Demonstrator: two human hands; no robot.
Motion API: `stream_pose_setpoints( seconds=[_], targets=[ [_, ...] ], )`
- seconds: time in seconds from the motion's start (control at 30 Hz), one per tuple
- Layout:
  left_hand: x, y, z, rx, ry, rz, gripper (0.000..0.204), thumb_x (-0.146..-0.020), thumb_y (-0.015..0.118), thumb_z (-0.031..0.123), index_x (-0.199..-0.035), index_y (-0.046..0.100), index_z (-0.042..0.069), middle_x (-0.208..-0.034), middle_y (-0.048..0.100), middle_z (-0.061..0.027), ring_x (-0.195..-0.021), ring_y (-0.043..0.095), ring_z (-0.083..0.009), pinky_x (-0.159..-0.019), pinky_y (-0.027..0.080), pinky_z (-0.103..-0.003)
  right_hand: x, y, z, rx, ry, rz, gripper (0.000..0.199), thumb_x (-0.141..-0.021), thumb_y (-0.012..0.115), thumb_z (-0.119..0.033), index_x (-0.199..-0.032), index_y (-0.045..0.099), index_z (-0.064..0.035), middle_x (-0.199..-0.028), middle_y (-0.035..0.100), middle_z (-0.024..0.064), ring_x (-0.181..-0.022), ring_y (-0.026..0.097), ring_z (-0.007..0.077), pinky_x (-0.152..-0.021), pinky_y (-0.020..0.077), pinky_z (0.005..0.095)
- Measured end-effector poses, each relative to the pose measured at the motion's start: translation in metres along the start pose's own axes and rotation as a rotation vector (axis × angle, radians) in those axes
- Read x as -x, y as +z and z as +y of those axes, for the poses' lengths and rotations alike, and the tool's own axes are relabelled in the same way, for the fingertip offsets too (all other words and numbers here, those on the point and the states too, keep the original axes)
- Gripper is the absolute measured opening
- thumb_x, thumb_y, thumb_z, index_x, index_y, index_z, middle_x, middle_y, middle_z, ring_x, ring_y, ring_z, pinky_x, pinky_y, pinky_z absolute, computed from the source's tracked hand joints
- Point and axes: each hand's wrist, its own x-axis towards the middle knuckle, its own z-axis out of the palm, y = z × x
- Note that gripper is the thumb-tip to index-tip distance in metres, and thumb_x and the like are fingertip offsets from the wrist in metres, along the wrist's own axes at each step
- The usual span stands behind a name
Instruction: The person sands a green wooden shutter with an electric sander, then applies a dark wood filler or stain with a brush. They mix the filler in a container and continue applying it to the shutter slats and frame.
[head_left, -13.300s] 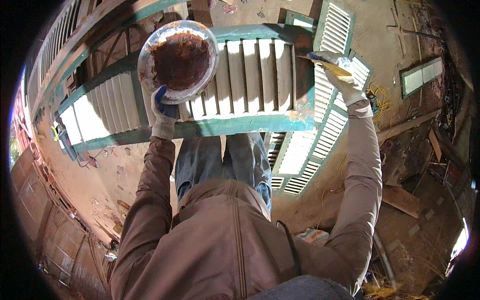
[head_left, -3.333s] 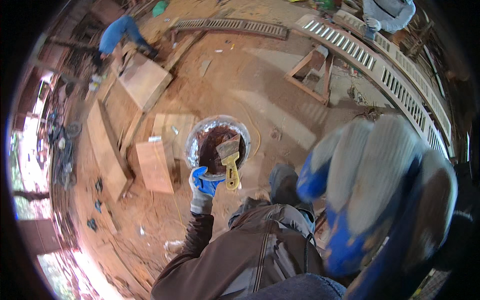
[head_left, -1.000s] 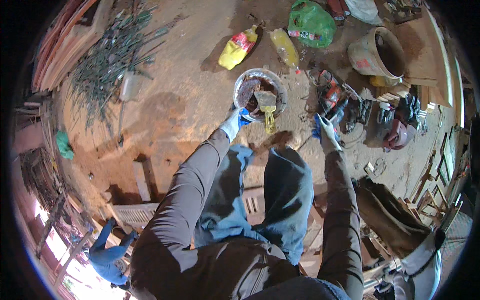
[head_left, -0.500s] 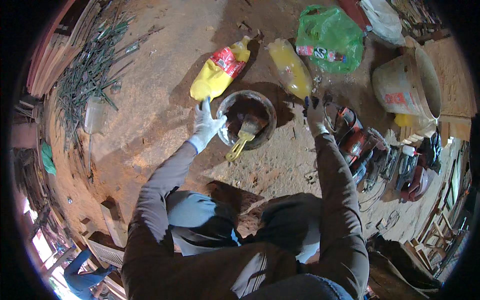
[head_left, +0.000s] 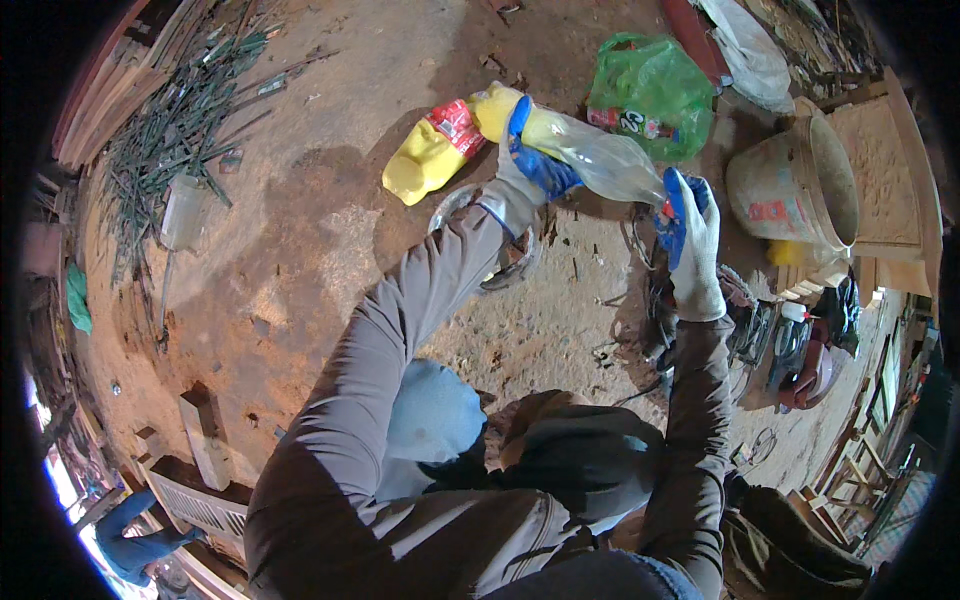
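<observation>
— Bright out here, isn't it? Sun falls hard on the dirt floor (head_left: 300, 240) and the person's shadow lies dark beside the left arm.

— Yes, and the clear plastic bottle (head_left: 590, 155) catches some glare. The lower left rim is blown out white.

— Edges bend strongly and go black at the corners. The middle stays fairly sharp.

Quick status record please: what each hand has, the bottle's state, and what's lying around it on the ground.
left hand: gloved, grips the clear bottle near its yellow base
right hand: gloved, at the bottle's neck end
bottle pose: lifted, near horizontal, between both hands
bowl: on the dirt ground, mostly hidden under the left forearm
nearby: yellow bottle lying flat, green bag, worn bucket
</observation>
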Motion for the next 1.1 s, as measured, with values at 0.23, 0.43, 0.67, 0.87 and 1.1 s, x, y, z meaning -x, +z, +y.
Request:
stream_pose_setpoints(
  seconds=[0.23, 0.43, 0.67, 0.87, 1.1],
  targets=[
    [0.040, 0.037, 0.017, -0.269, 0.309, 0.124, 0.065, -0.083, 0.075, 0.052, -0.133, 0.056, 0.014, -0.123, 0.064, -0.0139, -0.110, 0.065, -0.0387, -0.095, 0.054, -0.062, 0.004, 0.004, 0.026, 0.148, 0.062, -0.057, 0.052, -0.107, 0.051, -0.050, -0.079, 0.061, -0.0074, -0.066, 0.048, -0.0037, -0.057, 0.041, 0.0086, -0.053, 0.0356, 0.0284],
    [0.106, 0.043, 0.031, -0.364, 0.270, 0.285, 0.062, -0.085, 0.065, 0.056, -0.129, 0.060, 0.012, -0.119, 0.068, -0.0162, -0.113, 0.064, -0.0407, -0.097, 0.051, -0.064, 0.029, 0.052, 0.009, 0.666, -0.556, 0.157, 0.051, -0.106, 0.053, -0.042, -0.079, 0.069, -0.0017, -0.059, 0.057, 0.0075, -0.056, 0.056, 0.0178, -0.055, 0.0430, 0.0353],
    [0.123, 0.015, 0.048, -0.386, 0.364, 0.354, 0.067, -0.089, 0.057, 0.060, -0.133, 0.060, 0.010, -0.131, 0.065, -0.0178, -0.117, 0.064, -0.0396, -0.099, 0.053, -0.060, 0.028, 0.073, 0.023, 0.845, -0.644, 0.094, 0.043, -0.100, 0.060, -0.045, -0.104, 0.072, -0.0030, -0.083, 0.072, 0.0182, -0.075, 0.070, 0.0387, -0.069, 0.0541, 0.0454],
    [0.142, 0.027, 0.068, -0.933, 0.428, 0.069, 0.059, -0.096, 0.051, 0.053, -0.131, 0.059, 0.006, -0.130, 0.065, -0.0164, -0.119, 0.064, -0.0356, -0.103, 0.051, -0.055, 0.059, 0.086, -0.039, 0.657, -0.759, 0.079, 0.047, -0.095, 0.064, -0.047, -0.072, 0.062, -0.0055, -0.066, 0.063, 0.0155, -0.061, 0.064, 0.0373, -0.056, 0.0480, 0.0474],
    [0.186, -0.039, 0.078, -1.585, 0.435, -0.124, 0.056, -0.100, 0.046, 0.051, -0.129, 0.060, 0.004, -0.124, 0.069, -0.0158, -0.109, 0.070, -0.0319, -0.096, 0.058, -0.048, 0.069, 0.068, -0.060, 0.990, -1.551, -0.466, 0.042, -0.080, 0.073, -0.050, -0.074, 0.058, -0.0113, -0.067, 0.056, 0.0087, -0.058, 0.059, 0.0312, -0.053, 0.0466, 0.0422]
  ],
)
